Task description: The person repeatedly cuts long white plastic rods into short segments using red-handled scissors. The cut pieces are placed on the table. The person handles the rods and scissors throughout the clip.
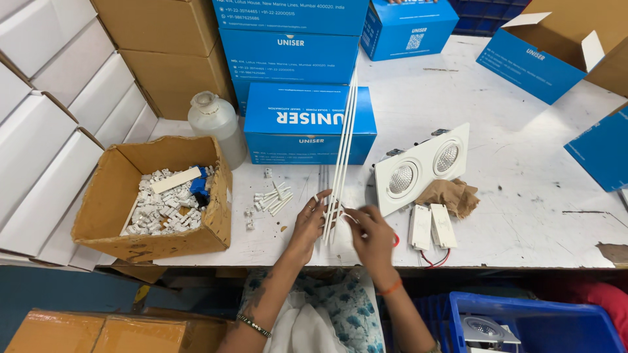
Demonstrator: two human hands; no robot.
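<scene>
White worktop [523, 163] w/ blue cartons; cardboard box [104, 202] at left holds small white plastic connectors [160, 209]; blue crate [589, 320] below edge holds a downlight. Twin white downlight [422, 167] nearby. Left hand [311, 219] grips thin white sleeve tubes [341, 163]; right hand [373, 232] pinches a wire just beside them.

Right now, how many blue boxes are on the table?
6, maybe more out of frame. Two stacked at the back, one lying in front, one at top centre, an open one at top right, one at the right edge.
</scene>
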